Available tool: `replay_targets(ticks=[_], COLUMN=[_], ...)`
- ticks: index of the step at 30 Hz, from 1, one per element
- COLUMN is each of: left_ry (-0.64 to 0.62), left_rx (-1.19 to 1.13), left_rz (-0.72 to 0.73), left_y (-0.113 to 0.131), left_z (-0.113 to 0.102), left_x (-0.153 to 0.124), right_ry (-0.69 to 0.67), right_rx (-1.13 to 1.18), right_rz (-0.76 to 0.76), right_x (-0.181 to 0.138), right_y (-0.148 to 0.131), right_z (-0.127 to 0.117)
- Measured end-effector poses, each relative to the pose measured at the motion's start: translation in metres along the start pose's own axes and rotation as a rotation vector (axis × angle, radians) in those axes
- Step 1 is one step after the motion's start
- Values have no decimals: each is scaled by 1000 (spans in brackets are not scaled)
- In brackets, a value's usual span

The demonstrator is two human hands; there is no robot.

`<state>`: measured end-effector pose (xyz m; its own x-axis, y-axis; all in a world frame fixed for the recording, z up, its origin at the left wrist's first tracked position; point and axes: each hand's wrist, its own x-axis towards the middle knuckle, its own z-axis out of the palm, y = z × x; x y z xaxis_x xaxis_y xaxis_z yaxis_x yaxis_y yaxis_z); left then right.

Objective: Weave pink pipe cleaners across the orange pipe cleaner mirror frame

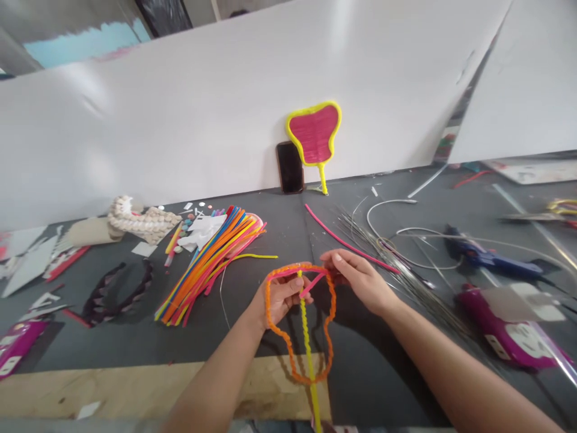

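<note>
An orange pipe-cleaner frame (pixel 332 352), bent into a loop, is held above the table edge. A yellow twisted pipe-cleaner stem (pixel 306 337) runs down its middle and on below it. My left hand (pixel 286 296) is closed on the frame's upper part, thumb and fingers pinching near the top of the stem. A pink pipe cleaner (pixel 312 285) lies along the top of the loop, with one end slanting down between my hands. My right hand (pixel 356 273) pinches at the loop's upper right corner, apparently on the pink pipe cleaner; its fingertips are partly hidden.
A yellow-rimmed pink fan shape (pixel 314 133) and a phone (pixel 290 167) lean on the white board. Colourful pipe cleaners (pixel 211 264) lie left. Thin wires (pixel 406 276), a blue glue gun (pixel 496 258) and a purple device (pixel 509 331) lie right. A dark braided band (pixel 118 294) is far left.
</note>
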<state>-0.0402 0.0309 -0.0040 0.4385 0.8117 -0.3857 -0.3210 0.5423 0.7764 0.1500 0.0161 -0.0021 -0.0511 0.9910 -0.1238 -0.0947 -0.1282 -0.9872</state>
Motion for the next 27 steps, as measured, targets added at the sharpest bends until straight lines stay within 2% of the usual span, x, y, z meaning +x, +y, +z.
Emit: replay_targets(ticks=[7,15,21,27], left_ry=[13,30,0,-42], left_rx=[-1,-53,-35,-3], left_rz=[39,19,-9,19], left_y=[2,2,2,0], left_z=[0,5,3,0], left_x=[1,-1,-2,-2], right_ry=[-161,-5,77,89], right_rx=[-38,-239,-507,-521], right_rz=[-48,-152,-323,-342], right_x=[-1,-4,-7,-8], right_y=[1,3,1,-2], right_z=[-2,6,7,9])
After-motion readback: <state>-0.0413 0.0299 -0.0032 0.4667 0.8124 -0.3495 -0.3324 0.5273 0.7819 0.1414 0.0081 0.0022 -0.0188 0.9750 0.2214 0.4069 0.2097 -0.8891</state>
